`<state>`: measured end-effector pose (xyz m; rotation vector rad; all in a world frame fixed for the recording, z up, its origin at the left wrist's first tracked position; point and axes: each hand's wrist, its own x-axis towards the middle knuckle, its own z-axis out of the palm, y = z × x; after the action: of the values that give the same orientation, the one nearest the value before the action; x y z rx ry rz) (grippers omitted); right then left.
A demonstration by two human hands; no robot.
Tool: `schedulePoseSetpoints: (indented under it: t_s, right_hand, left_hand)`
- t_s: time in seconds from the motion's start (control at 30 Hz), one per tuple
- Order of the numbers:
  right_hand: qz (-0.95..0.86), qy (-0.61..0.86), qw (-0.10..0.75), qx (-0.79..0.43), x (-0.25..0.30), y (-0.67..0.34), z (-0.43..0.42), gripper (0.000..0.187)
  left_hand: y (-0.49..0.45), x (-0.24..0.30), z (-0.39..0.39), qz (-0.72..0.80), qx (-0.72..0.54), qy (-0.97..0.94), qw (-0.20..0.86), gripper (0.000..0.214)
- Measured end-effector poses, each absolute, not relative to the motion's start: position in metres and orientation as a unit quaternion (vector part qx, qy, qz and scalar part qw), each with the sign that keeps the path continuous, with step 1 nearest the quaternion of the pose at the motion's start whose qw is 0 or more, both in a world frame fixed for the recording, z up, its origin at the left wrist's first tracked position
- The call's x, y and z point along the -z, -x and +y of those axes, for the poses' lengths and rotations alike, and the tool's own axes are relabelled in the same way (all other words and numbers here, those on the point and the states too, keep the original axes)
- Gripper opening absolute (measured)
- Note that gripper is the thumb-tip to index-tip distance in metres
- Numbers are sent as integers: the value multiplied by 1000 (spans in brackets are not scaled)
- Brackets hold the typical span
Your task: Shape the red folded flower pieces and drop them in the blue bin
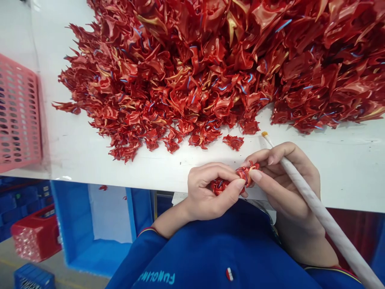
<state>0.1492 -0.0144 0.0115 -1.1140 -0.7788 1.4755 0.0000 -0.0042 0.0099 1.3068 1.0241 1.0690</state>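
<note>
The left hand [209,192] and right hand [285,180] are clamping a red foil twist [237,178] between their fingertips [239,184] at six o'clock, the right also gripping what looks like a white paper-wrapped rod [313,204], while a heap of red foil pieces [180,80] is spreading across the white table [345,160] at twelve o'clock and a pink perforated crate [18,116] is sitting at nine.

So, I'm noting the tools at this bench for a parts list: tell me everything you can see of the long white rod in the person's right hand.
The long white rod is straight and slender, with a matte, faintly mottled off-white surface, possibly paper or plastic. A small yellow tip caps its far end, angled up over the white table; whether it touches the table cannot be seen. The rod lies diagonally across the right hand, held against the fingers and thumb, and its near end runs out of the lower right of the view.
</note>
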Motion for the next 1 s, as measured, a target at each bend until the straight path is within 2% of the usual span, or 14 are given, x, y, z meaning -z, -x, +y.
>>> schedulePoseSetpoints:
  t_s: [0.1,0.2,0.27,0.33,0.37,0.5,0.57,0.77,1.0]
  right_hand:
    - [-358,500,538,-577,-10,-151,-15,20]
    - [-380,553,582,-459,-10,-154,-16,17]
    - [-389,565,615,-389,-9,-157,-19,27]
    - [-419,568,620,-344,-8,-157,-24,44]
    - [-439,571,615,-322,-7,-156,-27,46]
    - [-506,566,602,-247,-3,-148,-38,22]
    - [-543,549,599,-213,-1,-146,-39,15]
    - [-703,508,464,-180,-8,-155,-36,17]
    - [-731,478,465,-149,-15,-155,-32,19]
  left_hand:
    - [-3,-9,-5,435,-471,-555,530,14]
    - [-5,-7,-6,442,-486,-565,499,16]
    - [-6,-6,-6,445,-491,-573,482,16]
    - [-7,-6,-6,446,-495,-585,462,16]
    - [-7,-6,-6,447,-496,-593,451,16]
    - [-8,-6,-6,455,-485,-621,415,16]
    - [-8,-6,-6,461,-473,-631,407,15]
    - [-7,-6,-7,468,-456,-644,398,15]
    - [-8,-4,-7,463,-458,-647,396,16]
